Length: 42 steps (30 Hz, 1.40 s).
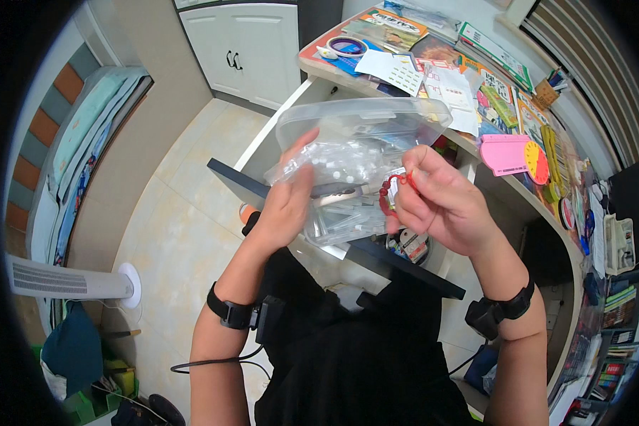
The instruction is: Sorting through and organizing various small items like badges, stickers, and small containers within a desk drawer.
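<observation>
My right hand (442, 199) pinches a red beaded cord bracelet (387, 194) between thumb and fingers, and its loop hangs down. In my left hand (287, 205) is a crinkled clear plastic bag (341, 162) with small white pieces inside. Below both hands is a clear plastic box (311, 231), its lid (319, 120) tilted up at the back. Several clear slim pieces and a pale, long item (341, 196) lie in the box. The box sits over an open drawer (277, 125) with a dark front (415, 271). The bag and my hands hide part of the contents.
Books, papers and a tape roll (346, 47) cover the desk (319, 64). A pink board (505, 154) with a yellow-red dial overhangs the desk edge. On the left, a white tower fan (69, 277) stands near a bed (80, 144). A cable (207, 365) hangs by my left forearm.
</observation>
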Motion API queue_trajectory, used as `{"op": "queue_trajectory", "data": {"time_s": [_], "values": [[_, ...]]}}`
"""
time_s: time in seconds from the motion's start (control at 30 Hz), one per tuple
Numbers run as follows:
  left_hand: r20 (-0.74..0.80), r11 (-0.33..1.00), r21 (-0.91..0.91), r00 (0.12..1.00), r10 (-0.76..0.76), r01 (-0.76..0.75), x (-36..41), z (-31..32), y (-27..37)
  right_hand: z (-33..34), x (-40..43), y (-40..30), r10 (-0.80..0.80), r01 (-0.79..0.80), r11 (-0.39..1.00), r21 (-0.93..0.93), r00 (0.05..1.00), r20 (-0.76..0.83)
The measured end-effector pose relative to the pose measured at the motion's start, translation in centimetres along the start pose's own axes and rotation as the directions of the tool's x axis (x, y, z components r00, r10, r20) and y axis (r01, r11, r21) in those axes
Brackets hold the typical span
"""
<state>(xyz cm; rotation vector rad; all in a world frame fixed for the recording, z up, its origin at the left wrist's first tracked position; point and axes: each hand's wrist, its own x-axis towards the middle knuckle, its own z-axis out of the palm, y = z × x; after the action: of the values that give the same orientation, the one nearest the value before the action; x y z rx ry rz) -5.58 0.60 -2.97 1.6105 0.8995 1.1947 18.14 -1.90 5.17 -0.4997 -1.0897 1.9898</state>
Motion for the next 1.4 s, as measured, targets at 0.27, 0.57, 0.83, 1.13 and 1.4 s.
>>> {"op": "queue_trajectory", "data": {"time_s": [0.27,0.57,0.83,1.13,1.4], "values": [[-0.125,0.995,-0.059,0.988,-0.089,0.082,-0.8,-1.0,1.3,-0.4,-1.5,-5.9,0.076,-0.076,0.996,-0.052,0.997,0.009],[-0.225,0.969,-0.232,0.964,-0.139,0.086,-2.4,-5.6,1.1,-1.6,-0.6,-6.4,0.077,-0.077,0.997,-0.003,0.996,-0.043],[-0.578,0.985,-0.094,0.798,-0.172,0.145,-5.3,-11.6,0.0,-1.1,3.6,-6.0,0.174,-0.174,0.983,-0.05,0.985,-0.015],[-0.708,0.971,-0.211,0.666,-0.233,0.115,-6.6,-15.8,0.2,0.2,12.0,-2.7,0.444,-0.203,0.425,-0.882,0.896,0.008],[-0.894,0.954,-0.089,0.4,-0.203,0.285,-10.7,-20.8,-2.5,-5.7,19.4,8.3,0.423,0.027,0.191,-0.981,0.9,0.108]]}}
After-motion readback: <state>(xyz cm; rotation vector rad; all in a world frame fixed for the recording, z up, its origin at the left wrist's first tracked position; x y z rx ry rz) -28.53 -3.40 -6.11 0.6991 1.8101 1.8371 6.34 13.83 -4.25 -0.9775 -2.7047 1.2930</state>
